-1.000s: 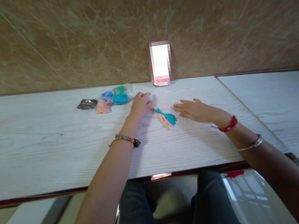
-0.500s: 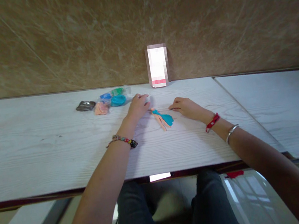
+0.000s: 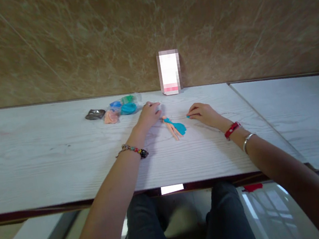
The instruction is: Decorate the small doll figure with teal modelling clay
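Observation:
A small clay figure (image 3: 170,126) with peach legs and a turquoise dress (image 3: 180,128) lies flat on the white table. Just beyond its head rests my left hand (image 3: 149,114), the index finger and thumb apart and nothing seen between them. To the right of the figure, my right hand (image 3: 202,113) pinches a small piece of turquoise clay (image 3: 188,116) between its fingertips, clear of the dress. The fingers under the right palm are partly hidden.
Bags of blue clay (image 3: 128,108), peach clay (image 3: 111,117), green clay (image 3: 128,99) and a dark grey packet (image 3: 95,114) lie left of my left hand. A blurred-out phone-like object (image 3: 169,72) leans against the brown marbled wall (image 3: 77,48).
My right hand has drawn a little to the right, away from the figure, and the turquoise clay now shows at its fingertips. My left hand stays by the figure's head.

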{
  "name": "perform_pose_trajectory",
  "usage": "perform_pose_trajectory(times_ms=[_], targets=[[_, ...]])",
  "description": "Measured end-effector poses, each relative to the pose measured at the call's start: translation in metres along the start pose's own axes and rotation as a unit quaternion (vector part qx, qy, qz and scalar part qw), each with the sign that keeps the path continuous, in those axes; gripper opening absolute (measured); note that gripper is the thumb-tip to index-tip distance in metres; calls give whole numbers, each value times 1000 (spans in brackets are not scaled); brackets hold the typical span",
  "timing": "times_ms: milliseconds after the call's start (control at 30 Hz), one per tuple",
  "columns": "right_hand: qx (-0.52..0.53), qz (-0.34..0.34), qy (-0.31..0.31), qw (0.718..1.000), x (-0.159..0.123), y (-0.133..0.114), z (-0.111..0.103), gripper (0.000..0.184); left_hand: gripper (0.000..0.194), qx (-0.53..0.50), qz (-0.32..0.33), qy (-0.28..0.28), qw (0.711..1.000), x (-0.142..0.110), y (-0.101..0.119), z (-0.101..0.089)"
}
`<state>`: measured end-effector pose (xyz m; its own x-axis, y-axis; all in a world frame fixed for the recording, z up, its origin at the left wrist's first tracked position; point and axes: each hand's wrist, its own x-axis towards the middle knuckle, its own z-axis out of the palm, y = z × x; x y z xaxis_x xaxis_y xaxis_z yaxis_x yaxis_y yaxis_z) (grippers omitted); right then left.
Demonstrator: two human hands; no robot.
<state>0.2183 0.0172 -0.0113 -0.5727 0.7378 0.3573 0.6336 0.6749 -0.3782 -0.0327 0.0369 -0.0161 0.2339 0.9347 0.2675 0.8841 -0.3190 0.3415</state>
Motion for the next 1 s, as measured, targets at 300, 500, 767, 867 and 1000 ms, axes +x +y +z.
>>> perform_pose_trajectory(times_ms=[300,500,767,867,1000], targets=[[-30,55,0,998,15,-6,6,20,42,12,-10,-1,1000,1,2,0],[-157,31,-76,984,7,-16,2,29,39,8,-5,6,1000,2,-1,2],[-218,21,-157,963,-7,-24,-6,42,38,25,1,2,1000,2,0,3],[-219,10,-163,962,-8,-24,-6,43,37,28,2,-2,1000,3,1,3],[-224,-6,-161,961,-9,-29,-8,46,37,28,9,9,1000,4,0,4]])
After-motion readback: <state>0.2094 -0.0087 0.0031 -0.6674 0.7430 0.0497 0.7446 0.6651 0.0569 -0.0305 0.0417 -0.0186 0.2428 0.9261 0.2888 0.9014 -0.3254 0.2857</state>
